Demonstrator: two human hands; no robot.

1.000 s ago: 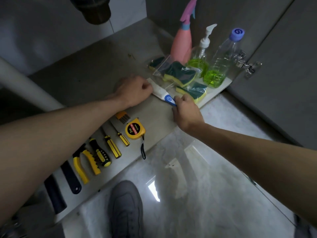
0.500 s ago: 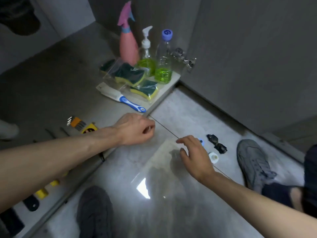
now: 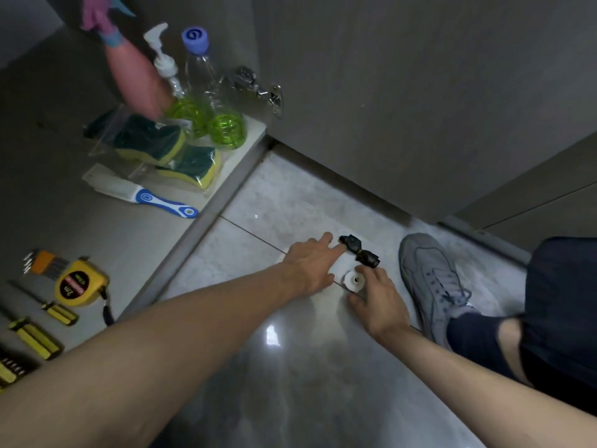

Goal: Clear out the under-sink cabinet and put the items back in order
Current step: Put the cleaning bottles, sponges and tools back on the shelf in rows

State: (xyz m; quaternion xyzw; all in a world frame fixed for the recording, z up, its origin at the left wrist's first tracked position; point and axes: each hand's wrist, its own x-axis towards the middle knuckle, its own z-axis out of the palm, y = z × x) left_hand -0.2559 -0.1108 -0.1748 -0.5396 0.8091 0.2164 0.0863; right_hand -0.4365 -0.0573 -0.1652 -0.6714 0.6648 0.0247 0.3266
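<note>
cabinet floor [image 3: 97, 227]: at ten o'clock, already restocked; judged to be most of the job done.
pink spray bottle [image 3: 135, 82]: at eleven o'clock, standing at the back corner of the cabinet floor.
pump bottle [image 3: 181, 101]: just beside the pink one, green liquid inside.
clear bottle [image 3: 223, 121]: blue cap, green liquid, next along toward the door hinge [image 3: 258, 88].
bagged sponges [image 3: 161, 147]: in front of the bottles, stacked in clear wrap.
scrub brush [image 3: 142, 197]: at ten o'clock, lying flat just in front of the sponges, blue handle toward the cabinet edge.
tape measure [image 3: 80, 282]: at nine o'clock, yellow, beside a hex key set [image 3: 45, 263].
screwdrivers [image 3: 42, 321]: at eight o'clock, laid in a row, yellow handles.
left hand [image 3: 311, 265]: near centre, fingers stretched out and relaxed, fingertips touching the black fitting, not gripping it.
right hand [image 3: 378, 299]: at four o'clock of the left, fingers curled around the white piece; a firm grasp likely but not certain.
black fitting [image 3: 358, 252]: on the tiled floor at two o'clock of centre, outside the cabinet.
white piece [image 3: 352, 280]: small, round, on the tile just below the black fitting.
remaining: seemingly only these two small parts to lift and place in the cabinet.
</note>
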